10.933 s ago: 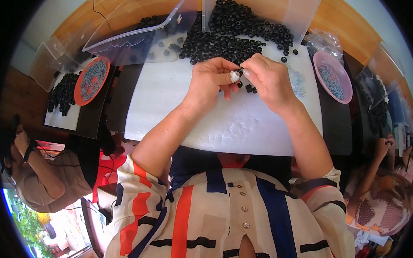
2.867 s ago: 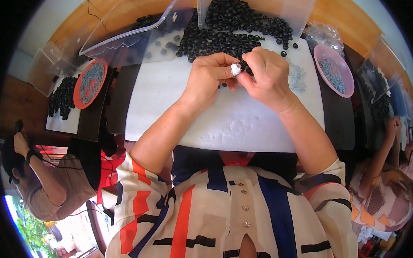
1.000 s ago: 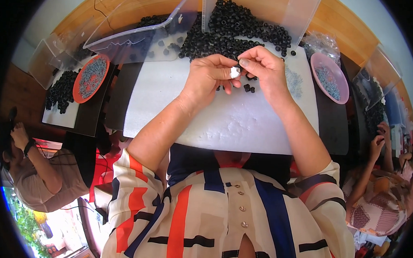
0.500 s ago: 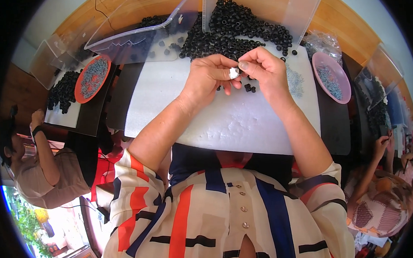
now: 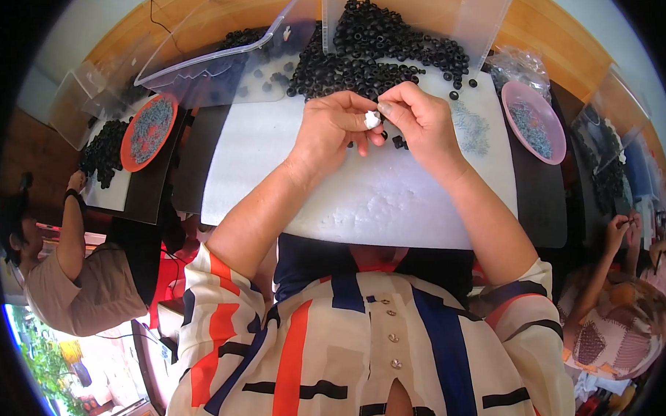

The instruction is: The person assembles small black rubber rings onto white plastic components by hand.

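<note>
Over the white foam sheet [image 5: 258, 159], my left hand [image 5: 332, 127] and my right hand [image 5: 423, 124] meet with their fingertips together. A white wrapping [image 5: 372, 119] covers the tip of my left thumb. Both hands are closed in a pinch; a bit of something dark shows between them, mostly hidden by the fingers. Just below the fingertips lie a few small black parts [image 5: 399, 142]. Beyond my hands spreads a large heap of small, round, hollow black parts [image 5: 365, 71], partly inside a clear plastic bin [image 5: 481, 27] tipped on its side.
Tiny grey metal pieces [image 5: 471, 130] are scattered right of my hand. A pink bowl [image 5: 556, 152] and an orange bowl [image 5: 128, 160] hold similar pieces. Another clear bin [image 5: 218, 65] stands far left. One person [image 5: 93, 279] sits at left, another [image 5: 608, 316] at right.
My hands have shifted very slightly left, still pinched together. The person at left has lowered a hand toward the black parts on that table.
</note>
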Available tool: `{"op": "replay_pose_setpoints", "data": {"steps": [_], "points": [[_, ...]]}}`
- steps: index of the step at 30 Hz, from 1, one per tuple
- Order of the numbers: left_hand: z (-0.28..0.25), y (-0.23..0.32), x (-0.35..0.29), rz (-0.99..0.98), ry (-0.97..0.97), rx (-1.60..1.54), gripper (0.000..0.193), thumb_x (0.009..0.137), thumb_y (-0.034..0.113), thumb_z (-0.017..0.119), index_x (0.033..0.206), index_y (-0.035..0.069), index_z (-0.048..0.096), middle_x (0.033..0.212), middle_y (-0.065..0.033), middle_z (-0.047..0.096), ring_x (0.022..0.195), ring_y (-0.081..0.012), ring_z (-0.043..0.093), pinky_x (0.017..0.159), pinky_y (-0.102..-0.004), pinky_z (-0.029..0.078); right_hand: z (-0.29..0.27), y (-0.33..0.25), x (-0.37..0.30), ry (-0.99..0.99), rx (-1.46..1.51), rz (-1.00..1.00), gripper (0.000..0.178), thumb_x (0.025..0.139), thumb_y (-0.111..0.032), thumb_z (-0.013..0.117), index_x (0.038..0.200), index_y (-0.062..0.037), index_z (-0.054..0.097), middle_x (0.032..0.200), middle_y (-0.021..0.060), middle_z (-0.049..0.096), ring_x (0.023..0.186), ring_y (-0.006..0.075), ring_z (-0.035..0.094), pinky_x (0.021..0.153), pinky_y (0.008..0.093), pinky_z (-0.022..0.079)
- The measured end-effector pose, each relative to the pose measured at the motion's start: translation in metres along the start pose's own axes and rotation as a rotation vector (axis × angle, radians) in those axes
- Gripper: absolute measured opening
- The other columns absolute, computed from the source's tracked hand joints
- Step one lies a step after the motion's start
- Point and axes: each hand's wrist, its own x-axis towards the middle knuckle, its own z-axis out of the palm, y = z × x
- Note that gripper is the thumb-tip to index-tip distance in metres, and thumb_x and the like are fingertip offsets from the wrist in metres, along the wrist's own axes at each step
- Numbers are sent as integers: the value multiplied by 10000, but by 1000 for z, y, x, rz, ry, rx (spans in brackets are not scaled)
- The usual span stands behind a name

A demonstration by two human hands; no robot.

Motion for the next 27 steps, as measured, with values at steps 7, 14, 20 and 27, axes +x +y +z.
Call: {"op": "replay_pose_setpoints", "data": {"steps": [7, 14, 20, 27], "points": [[2, 2, -3, 24, 8, -3, 118, 833, -39, 662, 935, -81, 621, 807, -170, 681, 652, -241, 688, 464, -294, 487, -9, -3, 2, -60, 52, 43, 50, 865, 14, 600, 913, 4, 610, 767, 96, 656, 665, 174, 626, 599, 299, 492], [3, -2, -1, 51, 31, 31, 116, 812, -62, 663, 920, -76, 620, 794, -156, 678, 627, -226, 683, 443, -278, 477, -10, -1, 1, -12, -328, -238, 76, 855, 5, 610, 930, 11, 619, 809, 121, 659, 701, 239, 648, 616, 307, 494], [5, -3, -1, 79, 29, 64, 115, 811, -62, 663, 916, -76, 618, 792, -150, 677, 636, -222, 683, 455, -278, 481, -13, -7, 3, -71, -53, -20, 45, 875, -17, 613, 911, 7, 625, 798, 81, 662, 687, 160, 630, 620, 274, 487], [2, 0, -1, 16, -52, 12, 148, 861, -6, 644, 990, -72, 615, 830, -157, 677, 682, -236, 684, 489, -283, 494, -20, -1, 7, -141, 436, 354, 95, 887, -74, 634, 959, -25, 672, 815, 31, 679, 711, 90, 594, 639, 215, 445]]}}
